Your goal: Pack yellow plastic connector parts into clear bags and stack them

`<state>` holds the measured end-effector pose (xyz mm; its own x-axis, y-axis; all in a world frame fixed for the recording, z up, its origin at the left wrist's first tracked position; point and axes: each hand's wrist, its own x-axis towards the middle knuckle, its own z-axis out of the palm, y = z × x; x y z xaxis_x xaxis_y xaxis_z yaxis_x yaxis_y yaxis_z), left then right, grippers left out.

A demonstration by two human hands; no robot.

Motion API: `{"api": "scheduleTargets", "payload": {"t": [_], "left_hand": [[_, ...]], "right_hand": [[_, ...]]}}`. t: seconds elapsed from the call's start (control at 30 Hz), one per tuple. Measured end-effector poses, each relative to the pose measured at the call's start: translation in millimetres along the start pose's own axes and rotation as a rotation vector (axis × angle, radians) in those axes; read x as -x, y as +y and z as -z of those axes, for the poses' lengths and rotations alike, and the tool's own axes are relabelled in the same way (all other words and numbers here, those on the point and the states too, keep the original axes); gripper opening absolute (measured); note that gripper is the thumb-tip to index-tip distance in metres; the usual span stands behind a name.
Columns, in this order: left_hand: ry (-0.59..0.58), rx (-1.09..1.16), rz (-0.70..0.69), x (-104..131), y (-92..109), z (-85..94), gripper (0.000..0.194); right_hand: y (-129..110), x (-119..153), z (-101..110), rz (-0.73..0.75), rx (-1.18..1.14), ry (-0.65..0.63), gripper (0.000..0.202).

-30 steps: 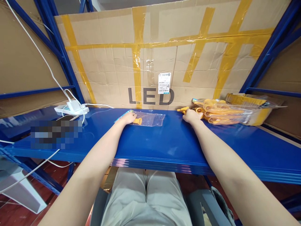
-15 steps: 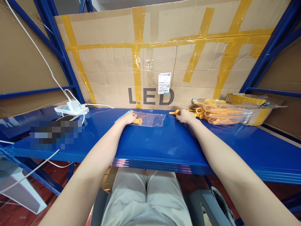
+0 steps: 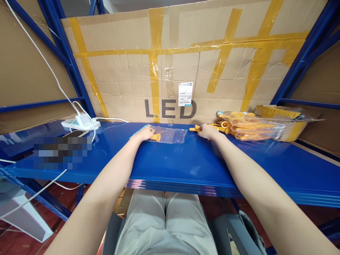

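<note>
My left hand (image 3: 147, 133) rests on the shelf with its fingers closed round a yellow horn-shaped plastic piece (image 3: 157, 137), whose flared end sticks out to the right. Under that hand lies a flat clear plastic bag (image 3: 176, 135) with a colourful printed end. Further right, my right hand (image 3: 208, 131) is closed over a thin yellow plastic piece (image 3: 194, 129) whose tip pokes out on the left. More loose yellow horn-shaped pieces (image 3: 225, 125) lie just right of that hand. The fingertips of both hands are partly hidden.
Filled clear bags of yellow pieces (image 3: 252, 125) are stacked at the right, against a taped yellow-and-clear container (image 3: 288, 124). A large cardboard sheet (image 3: 127, 78) stands behind the blue shelf (image 3: 177, 163). At the left are a white power strip (image 3: 82, 122) with cables and a blurred dark object (image 3: 63, 148).
My right hand has shifted slightly left, and the tips of yellow pieces at its fingers now show a little further left. My left hand and the bag stay where they were.
</note>
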<state>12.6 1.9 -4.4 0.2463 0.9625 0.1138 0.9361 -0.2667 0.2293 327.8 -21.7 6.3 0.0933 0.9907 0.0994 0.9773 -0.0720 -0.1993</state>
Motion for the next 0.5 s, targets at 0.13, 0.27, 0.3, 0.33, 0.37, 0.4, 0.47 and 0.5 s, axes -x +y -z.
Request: {"api": "scheduleTargets", "payload": {"t": [0.13,0.27,0.3,0.33,0.37,0.4,0.47,0.5], "left_hand": [[-0.001,-0.001,-0.004,1,1,1.2,0.041],[-0.005,-0.017,-0.009,1,2,1.7,0.042],[-0.004,-0.022,-0.013,1,2,1.7,0.042],[-0.004,-0.028,-0.018,1,2,1.6,0.043],[-0.004,-0.032,-0.021,1,2,1.6,0.043],[-0.005,-0.033,-0.021,1,2,1.5,0.043],[-0.010,-0.028,-0.017,1,2,1.6,0.044],[-0.013,-0.023,-0.017,1,2,1.8,0.044]], "right_hand": [[10,-11,-4,-0.084,-0.267,0.062,0.023],[22,-16,-3,-0.244,-0.379,0.186,0.022],[25,-16,-3,-0.282,-0.410,0.203,0.020],[26,-16,-2,-0.316,-0.456,0.220,0.017],[27,-16,-1,-0.346,-0.523,0.238,0.016],[27,-16,0,-0.370,-0.612,0.257,0.014],[24,-13,3,-0.392,-0.818,0.292,0.014],[22,-11,4,-0.395,-0.906,0.307,0.014]]}}
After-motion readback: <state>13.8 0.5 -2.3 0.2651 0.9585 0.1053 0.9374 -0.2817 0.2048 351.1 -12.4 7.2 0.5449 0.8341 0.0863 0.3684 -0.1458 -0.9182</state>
